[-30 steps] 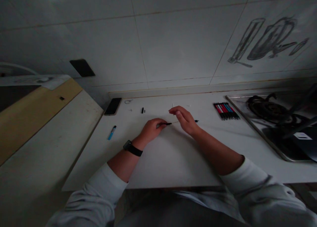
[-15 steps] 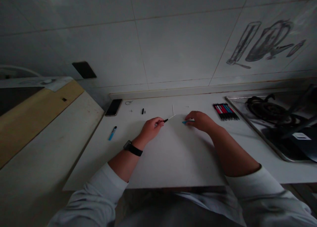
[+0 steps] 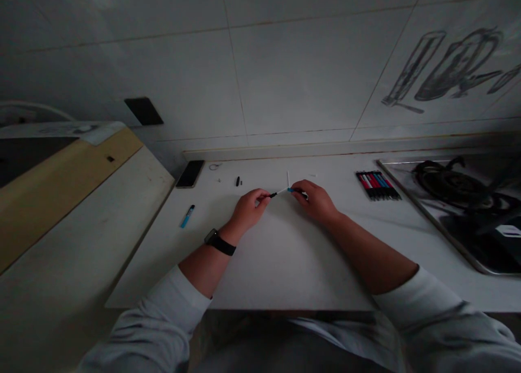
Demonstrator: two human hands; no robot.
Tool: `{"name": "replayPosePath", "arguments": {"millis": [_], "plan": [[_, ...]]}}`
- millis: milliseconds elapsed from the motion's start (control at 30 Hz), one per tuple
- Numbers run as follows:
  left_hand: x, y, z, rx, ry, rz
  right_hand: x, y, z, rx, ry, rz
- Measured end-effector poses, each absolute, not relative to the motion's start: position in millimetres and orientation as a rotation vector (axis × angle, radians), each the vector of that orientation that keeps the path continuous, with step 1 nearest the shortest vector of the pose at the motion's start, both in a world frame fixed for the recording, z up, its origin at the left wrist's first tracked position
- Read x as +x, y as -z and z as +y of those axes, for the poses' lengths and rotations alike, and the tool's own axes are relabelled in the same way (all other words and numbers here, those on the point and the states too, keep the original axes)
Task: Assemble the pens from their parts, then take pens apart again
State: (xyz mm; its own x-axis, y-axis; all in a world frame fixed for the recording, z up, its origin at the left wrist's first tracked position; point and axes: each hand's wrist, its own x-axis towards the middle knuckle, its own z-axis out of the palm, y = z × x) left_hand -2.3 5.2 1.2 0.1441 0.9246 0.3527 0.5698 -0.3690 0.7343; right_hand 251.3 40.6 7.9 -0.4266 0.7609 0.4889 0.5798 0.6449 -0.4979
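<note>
My left hand [image 3: 251, 207] pinches a black pen grip section [image 3: 273, 195], with a thin white refill [image 3: 281, 191] sticking out of it to the right. In my right hand [image 3: 315, 200] is a blue pen barrel [image 3: 290, 189], closed between thumb and fingers. The barrel's end meets the refill's tip; whether the tip is inside I cannot tell. Another white refill [image 3: 288, 177] lies on the white countertop [image 3: 260, 264] just behind. Left of my hands are a small black pen part [image 3: 238, 181] and a tiny dark piece [image 3: 241, 183].
A blue pen-like piece with a dark end [image 3: 188, 216] lies at left, below a phone [image 3: 190, 174]. A thin ring-like item [image 3: 214, 167] is near the wall. Several red, blue and black pens [image 3: 378, 185] lie in a row at right, beside a gas stove [image 3: 456, 199].
My right hand has moved left with the blue barrel, bringing its end to the refill's tip. My left hand keeps hold of the black part. The view has shifted slightly.
</note>
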Motion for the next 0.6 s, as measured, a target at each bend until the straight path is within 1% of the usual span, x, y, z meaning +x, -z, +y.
{"name": "replayPosePath", "arguments": {"millis": [267,600], "plan": [[-3.7,1.2,6.2,2.003,-1.109,1.453,254.7,-7.4,43.3,-1.059,-0.302,-2.103],[-4.2,-0.2,6.0,2.054,-1.127,1.454,255.6,-10.9,42.5,-0.978,-0.210,-2.118]]}}
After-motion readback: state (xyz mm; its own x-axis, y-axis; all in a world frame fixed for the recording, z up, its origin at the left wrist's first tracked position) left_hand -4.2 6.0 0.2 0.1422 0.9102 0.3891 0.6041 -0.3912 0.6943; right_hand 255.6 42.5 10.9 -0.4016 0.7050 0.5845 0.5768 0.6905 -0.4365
